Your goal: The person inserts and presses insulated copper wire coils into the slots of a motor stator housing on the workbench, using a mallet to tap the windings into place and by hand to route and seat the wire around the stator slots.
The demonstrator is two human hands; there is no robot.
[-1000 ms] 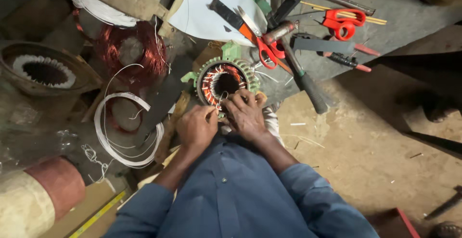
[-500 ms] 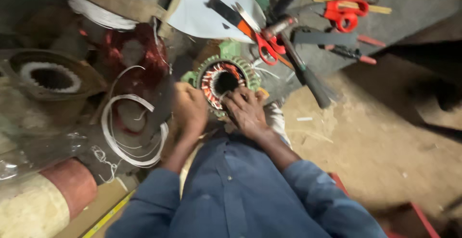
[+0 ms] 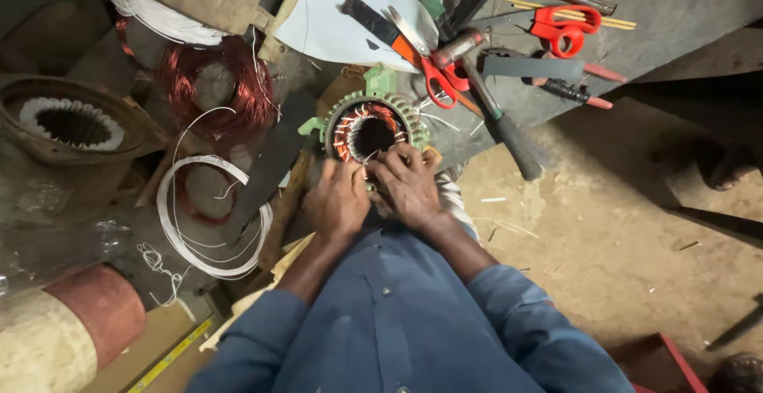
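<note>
Two hands, our left hand [image 3: 338, 201] and right hand [image 3: 409, 186], pinch copper windings at the six o'clock rim of the green motor stator [image 3: 369, 129], with red scissors [image 3: 437, 75] at two o'clock.

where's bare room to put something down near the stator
Bare dirt floor right of the right hand, below the hammer. Crowded elsewhere: scissors and tools behind the stator, wire coils beside the left hand.
</note>
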